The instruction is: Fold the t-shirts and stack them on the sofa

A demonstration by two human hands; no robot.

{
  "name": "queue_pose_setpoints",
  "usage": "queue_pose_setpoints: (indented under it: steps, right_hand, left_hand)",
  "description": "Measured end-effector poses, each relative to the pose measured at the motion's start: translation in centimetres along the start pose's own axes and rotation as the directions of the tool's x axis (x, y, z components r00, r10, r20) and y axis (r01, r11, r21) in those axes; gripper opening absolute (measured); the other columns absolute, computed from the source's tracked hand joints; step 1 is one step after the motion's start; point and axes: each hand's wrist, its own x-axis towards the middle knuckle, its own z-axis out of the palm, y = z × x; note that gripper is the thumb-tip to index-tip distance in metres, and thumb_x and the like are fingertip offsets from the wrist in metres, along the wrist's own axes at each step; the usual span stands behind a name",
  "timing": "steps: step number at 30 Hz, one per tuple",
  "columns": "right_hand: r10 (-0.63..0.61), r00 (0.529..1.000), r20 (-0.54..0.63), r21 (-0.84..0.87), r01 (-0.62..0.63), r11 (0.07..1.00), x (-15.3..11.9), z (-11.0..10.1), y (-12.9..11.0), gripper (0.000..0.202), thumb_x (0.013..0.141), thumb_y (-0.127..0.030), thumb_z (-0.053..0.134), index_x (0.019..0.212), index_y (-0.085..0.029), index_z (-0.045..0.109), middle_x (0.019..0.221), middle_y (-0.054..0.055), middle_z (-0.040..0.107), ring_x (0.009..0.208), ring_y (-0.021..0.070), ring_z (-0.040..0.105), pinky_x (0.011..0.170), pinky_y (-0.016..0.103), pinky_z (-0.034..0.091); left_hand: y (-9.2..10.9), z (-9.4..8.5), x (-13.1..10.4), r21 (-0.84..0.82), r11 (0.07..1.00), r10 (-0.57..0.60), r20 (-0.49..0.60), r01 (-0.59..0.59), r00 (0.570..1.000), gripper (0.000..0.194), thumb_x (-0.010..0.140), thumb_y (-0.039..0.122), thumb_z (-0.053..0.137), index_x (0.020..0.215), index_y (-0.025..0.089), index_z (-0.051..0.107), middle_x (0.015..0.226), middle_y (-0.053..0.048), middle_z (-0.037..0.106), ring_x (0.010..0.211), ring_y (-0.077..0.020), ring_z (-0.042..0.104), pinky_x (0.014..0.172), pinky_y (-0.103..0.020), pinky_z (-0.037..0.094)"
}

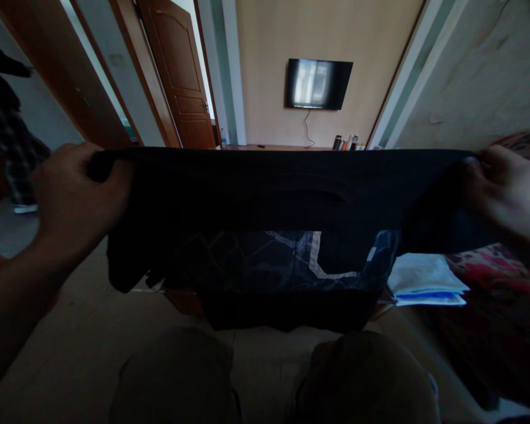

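A black garment (247, 188) is stretched wide between my two hands, its upper edge nearly straight. Across its lower middle runs a dark patterned band with pale lines. My left hand (82, 194) is closed on the cloth's upper left corner. At the upper right corner, my right hand (507, 188) grips the same cloth with fingers folded over it. The lower part hangs down above my knees and hides most of a low table behind it.
Folded light-blue cloths (428, 280) lie right of the garment, beside a floral-covered seat (503, 274). A person (9, 118) stands at the far left. On the back wall hangs a television (318, 84), with small bottles (347, 142) below. A wooden door (181, 76) stands left of it.
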Motion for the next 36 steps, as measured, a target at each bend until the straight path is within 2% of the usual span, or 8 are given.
queue_pose_setpoints:
  steps: [4,9,15,20,26,32,34,36]
  right_hand:
    - [0.039,0.999,0.018,-0.005,-0.039,0.999,3.0,6.4,0.0,0.035,0.102,-0.037,0.046,0.120,-0.016,0.068,0.104,0.017,0.072,0.080,0.0207,0.059,0.068,0.032,0.036]
    - [0.097,0.984,0.152,-0.024,-0.095,0.995,5.7,16.9,0.3,0.036,0.103,-0.034,0.043,0.122,-0.015,0.067,0.114,0.019,0.072,0.092,0.0239,0.063,0.077,0.032,0.038]
    - [0.179,0.910,0.374,-0.100,-0.153,0.983,5.8,30.1,2.6,0.037,0.102,-0.033,0.043,0.118,-0.014,0.070,0.113,0.019,0.073,0.099,0.0293,0.067,0.085,0.033,0.043]
    - [0.219,0.857,0.467,-0.171,-0.155,0.973,5.1,38.8,4.8,0.039,0.101,-0.034,0.043,0.119,-0.014,0.071,0.115,0.017,0.073,0.103,0.0295,0.068,0.087,0.033,0.046]
    - [0.279,0.815,0.507,-0.226,-0.187,0.956,3.7,45.4,5.7,0.041,0.101,-0.032,0.039,0.118,-0.012,0.071,0.114,0.020,0.072,0.103,0.0298,0.067,0.089,0.034,0.046]
    - [0.263,0.784,0.563,-0.229,-0.158,0.960,1.2,49.9,6.5,0.045,0.104,-0.034,0.034,0.119,-0.010,0.069,0.113,0.022,0.070,0.105,0.0317,0.065,0.091,0.038,0.046]
    - [0.262,0.817,0.514,-0.263,-0.141,0.954,0.5,50.2,6.3,0.044,0.102,-0.036,0.037,0.124,-0.009,0.065,0.122,0.025,0.064,0.109,0.0335,0.063,0.092,0.041,0.046]
    - [0.174,0.894,0.414,-0.280,-0.057,0.958,-0.1,49.8,5.4,0.045,0.100,-0.037,0.043,0.131,-0.009,0.060,0.133,0.026,0.056,0.117,0.0368,0.057,0.095,0.046,0.044]
  left_hand:
    - [0.0,7.4,2.5,0.062,0.993,0.093,0.057,-0.096,0.994,0.049,0.097,0.055,0.051,0.100,0.008,0.063,0.100,-0.005,0.059,0.099,-0.0195,0.056,0.096,-0.033,0.045]
    - [-0.9,21.2,4.3,0.040,0.994,0.100,0.093,-0.104,0.991,0.049,0.096,0.055,0.051,0.106,0.008,0.063,0.109,-0.013,0.061,0.109,-0.0269,0.056,0.101,-0.041,0.045]
    - [-1.3,36.5,1.9,0.085,0.996,-0.033,0.274,0.010,0.961,0.049,0.092,0.059,0.052,0.110,0.014,0.062,0.118,-0.018,0.060,0.116,-0.0352,0.057,0.100,-0.046,0.047]
    - [-2.4,45.5,0.1,0.105,0.994,-0.051,0.341,0.016,0.939,0.047,0.092,0.057,0.051,0.112,0.016,0.060,0.122,-0.019,0.059,0.121,-0.0375,0.055,0.099,-0.049,0.048]
    - [-4.3,52.3,-1.9,0.151,0.987,-0.012,0.403,-0.054,0.915,0.049,0.095,0.058,0.048,0.112,0.014,0.061,0.120,-0.020,0.060,0.122,-0.0373,0.054,0.100,-0.049,0.047]
    - [-5.3,55.5,-4.2,0.197,0.975,-0.009,0.490,-0.101,0.872,0.049,0.097,0.053,0.044,0.114,0.011,0.062,0.121,-0.023,0.060,0.118,-0.0385,0.056,0.093,-0.048,0.050]
    - [-5.2,55.5,-4.0,0.189,0.971,0.038,0.474,-0.144,0.879,0.046,0.097,0.048,0.046,0.118,0.010,0.061,0.123,-0.024,0.059,0.118,-0.0391,0.055,0.093,-0.049,0.049]
    - [-4.6,54.9,-3.6,0.141,0.956,0.171,0.447,-0.258,0.878,0.041,0.097,0.043,0.047,0.119,0.011,0.062,0.123,-0.023,0.059,0.119,-0.0384,0.054,0.096,-0.050,0.047]
